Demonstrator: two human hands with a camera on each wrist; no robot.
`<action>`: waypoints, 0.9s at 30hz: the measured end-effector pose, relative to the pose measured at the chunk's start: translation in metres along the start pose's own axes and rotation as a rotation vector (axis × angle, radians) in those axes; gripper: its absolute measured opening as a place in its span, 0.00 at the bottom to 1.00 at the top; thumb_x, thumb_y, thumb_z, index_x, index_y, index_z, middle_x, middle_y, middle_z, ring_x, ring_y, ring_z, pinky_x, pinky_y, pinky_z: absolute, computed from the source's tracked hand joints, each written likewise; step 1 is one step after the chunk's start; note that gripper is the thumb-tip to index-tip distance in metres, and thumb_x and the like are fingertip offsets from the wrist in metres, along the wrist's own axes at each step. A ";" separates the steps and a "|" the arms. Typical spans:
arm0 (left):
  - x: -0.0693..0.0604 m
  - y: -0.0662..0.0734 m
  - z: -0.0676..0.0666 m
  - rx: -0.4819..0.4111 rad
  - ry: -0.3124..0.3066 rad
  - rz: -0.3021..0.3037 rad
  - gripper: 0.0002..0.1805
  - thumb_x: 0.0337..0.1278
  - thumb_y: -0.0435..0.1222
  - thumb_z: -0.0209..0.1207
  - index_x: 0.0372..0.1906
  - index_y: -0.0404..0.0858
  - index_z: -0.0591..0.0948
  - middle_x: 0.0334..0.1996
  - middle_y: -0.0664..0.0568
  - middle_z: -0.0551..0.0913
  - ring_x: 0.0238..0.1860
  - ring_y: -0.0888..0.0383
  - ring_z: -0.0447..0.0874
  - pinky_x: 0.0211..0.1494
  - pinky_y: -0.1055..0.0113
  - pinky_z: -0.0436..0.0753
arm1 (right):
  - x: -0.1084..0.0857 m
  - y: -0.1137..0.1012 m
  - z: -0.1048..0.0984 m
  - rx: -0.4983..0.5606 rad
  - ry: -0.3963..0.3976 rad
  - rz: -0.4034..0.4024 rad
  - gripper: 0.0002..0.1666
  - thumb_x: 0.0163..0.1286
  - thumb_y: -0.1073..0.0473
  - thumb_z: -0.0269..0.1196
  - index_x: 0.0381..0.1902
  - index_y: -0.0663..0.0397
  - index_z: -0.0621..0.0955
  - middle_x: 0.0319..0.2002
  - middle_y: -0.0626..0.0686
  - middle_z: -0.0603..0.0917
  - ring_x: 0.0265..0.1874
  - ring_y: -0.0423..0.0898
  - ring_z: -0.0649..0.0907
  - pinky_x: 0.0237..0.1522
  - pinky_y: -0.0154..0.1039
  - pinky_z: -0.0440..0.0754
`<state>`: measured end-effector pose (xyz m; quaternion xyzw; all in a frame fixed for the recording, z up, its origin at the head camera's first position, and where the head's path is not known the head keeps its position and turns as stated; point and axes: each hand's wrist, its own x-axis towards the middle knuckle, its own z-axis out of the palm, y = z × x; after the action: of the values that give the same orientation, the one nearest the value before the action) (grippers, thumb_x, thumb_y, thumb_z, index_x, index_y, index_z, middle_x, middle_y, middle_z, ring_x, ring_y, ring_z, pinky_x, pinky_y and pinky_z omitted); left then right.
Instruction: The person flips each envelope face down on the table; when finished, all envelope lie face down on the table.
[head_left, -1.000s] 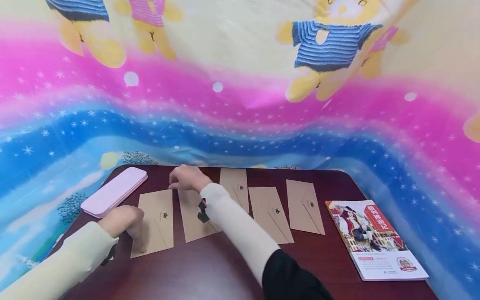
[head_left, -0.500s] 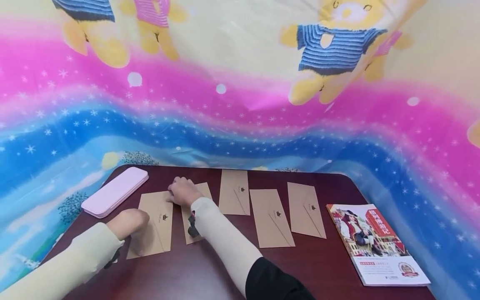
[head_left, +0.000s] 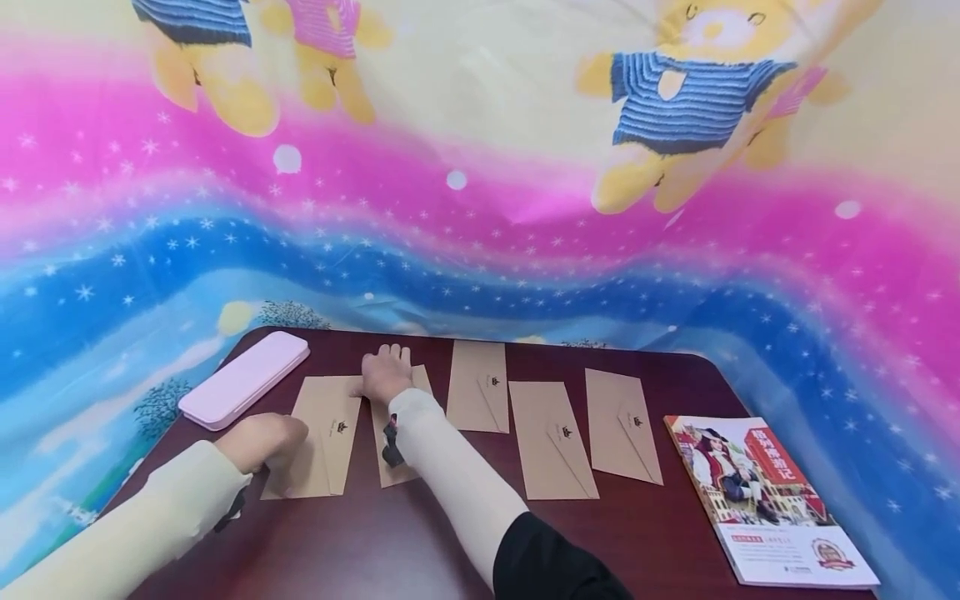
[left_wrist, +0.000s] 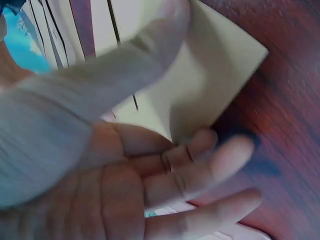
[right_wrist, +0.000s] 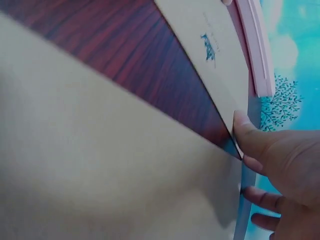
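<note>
The leftmost of several brown paper envelopes (head_left: 336, 417) lies on the dark red table, its printed crown facing up. My left hand (head_left: 262, 442) pinches its near left corner; in the left wrist view the thumb lies on top of the envelope (left_wrist: 225, 60) and a finger is at its edge. At its far right corner my right hand (head_left: 386, 375) pinches the paper; the right wrist view shows the thumb tip on the envelope (right_wrist: 210, 65), with a finger behind the edge. Beneath the right wrist lies the second envelope (head_left: 422, 383), partly hidden.
Three more envelopes (head_left: 480, 392) lie in a row to the right. A pink case (head_left: 243, 379) rests at the far left. A book (head_left: 765, 500) with an illustrated cover lies at the right edge. Behind the table (head_left: 390, 542) hangs a cloth (head_left: 480, 275) with printed bears.
The leftmost envelope has turned slightly, and its near edge now runs more level. My right hand has come down a little at the envelope's far right corner. The view has shifted slightly.
</note>
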<state>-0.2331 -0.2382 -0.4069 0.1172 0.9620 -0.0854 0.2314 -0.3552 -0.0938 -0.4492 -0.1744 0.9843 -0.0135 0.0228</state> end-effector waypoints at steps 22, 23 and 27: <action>0.004 0.002 0.000 0.064 -0.033 0.022 0.34 0.26 0.48 0.86 0.30 0.35 0.74 0.26 0.51 0.76 0.31 0.54 0.74 0.43 0.58 0.83 | 0.018 0.019 0.003 0.237 0.014 -0.103 0.06 0.74 0.59 0.63 0.34 0.44 0.83 0.42 0.42 0.85 0.50 0.46 0.77 0.67 0.50 0.60; 0.004 0.001 0.000 0.059 -0.034 0.021 0.34 0.26 0.48 0.86 0.30 0.35 0.74 0.26 0.51 0.76 0.31 0.54 0.74 0.43 0.58 0.83 | 0.020 0.021 0.004 0.252 0.032 -0.118 0.04 0.72 0.59 0.65 0.36 0.44 0.84 0.41 0.40 0.86 0.50 0.45 0.78 0.70 0.51 0.59; 0.003 -0.001 0.001 0.041 -0.035 0.014 0.34 0.25 0.48 0.87 0.31 0.35 0.75 0.27 0.51 0.77 0.32 0.54 0.74 0.44 0.57 0.83 | 0.024 0.025 0.008 0.268 0.075 -0.203 0.04 0.68 0.55 0.71 0.40 0.40 0.85 0.37 0.36 0.87 0.45 0.39 0.81 0.73 0.51 0.58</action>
<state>-0.2355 -0.2388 -0.4094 0.1273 0.9550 -0.1055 0.2463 -0.3862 -0.0785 -0.4589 -0.2679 0.9511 -0.1535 0.0074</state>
